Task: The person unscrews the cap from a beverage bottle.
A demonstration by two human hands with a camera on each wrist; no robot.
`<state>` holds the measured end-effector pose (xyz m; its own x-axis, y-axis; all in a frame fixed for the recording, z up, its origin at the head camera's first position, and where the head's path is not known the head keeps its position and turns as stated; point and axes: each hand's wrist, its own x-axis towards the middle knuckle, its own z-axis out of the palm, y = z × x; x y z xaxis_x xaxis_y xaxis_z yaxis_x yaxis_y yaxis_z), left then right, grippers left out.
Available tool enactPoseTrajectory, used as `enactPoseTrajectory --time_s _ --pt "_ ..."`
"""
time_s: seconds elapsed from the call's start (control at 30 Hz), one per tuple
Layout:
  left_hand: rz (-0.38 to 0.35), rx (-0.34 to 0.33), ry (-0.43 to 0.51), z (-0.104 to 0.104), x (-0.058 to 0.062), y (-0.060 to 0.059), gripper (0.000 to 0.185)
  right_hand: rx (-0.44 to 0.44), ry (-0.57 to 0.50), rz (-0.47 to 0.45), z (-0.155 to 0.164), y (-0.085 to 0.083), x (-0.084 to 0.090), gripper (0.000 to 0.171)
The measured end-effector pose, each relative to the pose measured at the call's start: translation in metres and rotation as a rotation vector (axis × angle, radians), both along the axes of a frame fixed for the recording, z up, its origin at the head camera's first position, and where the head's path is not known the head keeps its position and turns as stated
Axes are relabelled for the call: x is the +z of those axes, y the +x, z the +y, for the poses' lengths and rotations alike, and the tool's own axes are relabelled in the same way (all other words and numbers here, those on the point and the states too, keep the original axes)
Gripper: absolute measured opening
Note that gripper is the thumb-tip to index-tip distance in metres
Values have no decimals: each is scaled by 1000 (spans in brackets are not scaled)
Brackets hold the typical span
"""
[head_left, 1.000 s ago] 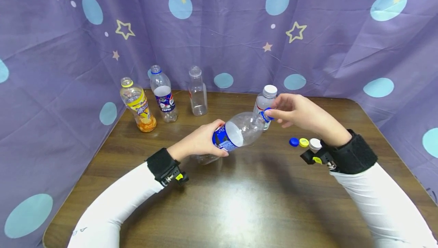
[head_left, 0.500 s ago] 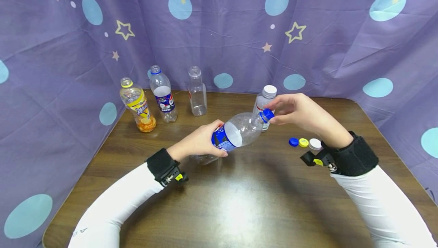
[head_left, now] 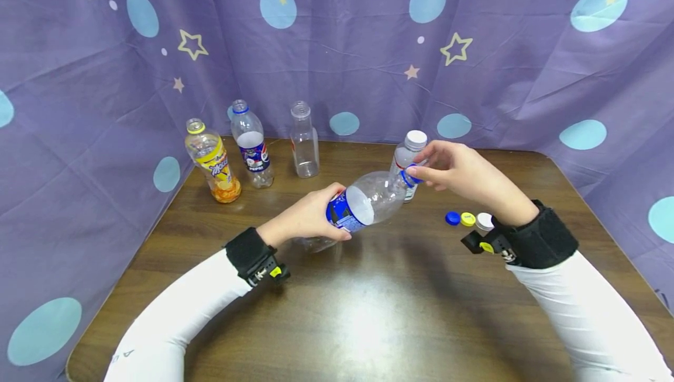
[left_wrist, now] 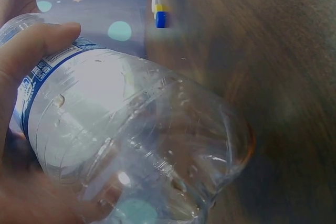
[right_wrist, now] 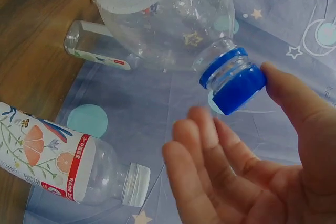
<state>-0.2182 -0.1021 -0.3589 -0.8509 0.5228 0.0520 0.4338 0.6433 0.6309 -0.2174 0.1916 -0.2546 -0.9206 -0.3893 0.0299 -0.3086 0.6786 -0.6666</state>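
While my left hand (head_left: 308, 218) grips the bottle (head_left: 363, 203) body, my right hand (head_left: 447, 168) touches its cap (right_wrist: 239, 88) with loose fingers (right_wrist: 210, 145); the neck points up-right.

Right hand (right_wrist: 247, 171) – thumb touching the blue cap (right_wrist: 239, 88) – fingers loose.

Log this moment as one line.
left hand: grips bottle | right hand: fingers at blue cap | three loose caps on table
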Motion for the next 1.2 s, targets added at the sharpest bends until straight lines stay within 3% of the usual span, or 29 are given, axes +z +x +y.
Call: enactPoseTrajectory --time_s 0.17,0.3,0.5,0.73,0.87,1.0,1.2 --pt "1 -4 0 0 0 -1 83 15 27 -26 1 0 2 36" --pt "3 -7 3 -1 -2 -1 83 67 10 -4 3 1 3 30" --pt "2 -2 6 -2 -3 -1 82 114 -61 -12 4 3 4 35" --pt "-3 2 7 -2 -2 1 82 34 -77 15 -2 4 1 28" --pt "3 2 11 -2 0 1 82 -5 -37 42 -4 2 1 37" --pt "4 4 10 -2 0 0 83 -18 25 -11 -3 1 2 48" --pt "4 2 1 -2 -2 0 83 -7 59 -39 -2 1 1 44"
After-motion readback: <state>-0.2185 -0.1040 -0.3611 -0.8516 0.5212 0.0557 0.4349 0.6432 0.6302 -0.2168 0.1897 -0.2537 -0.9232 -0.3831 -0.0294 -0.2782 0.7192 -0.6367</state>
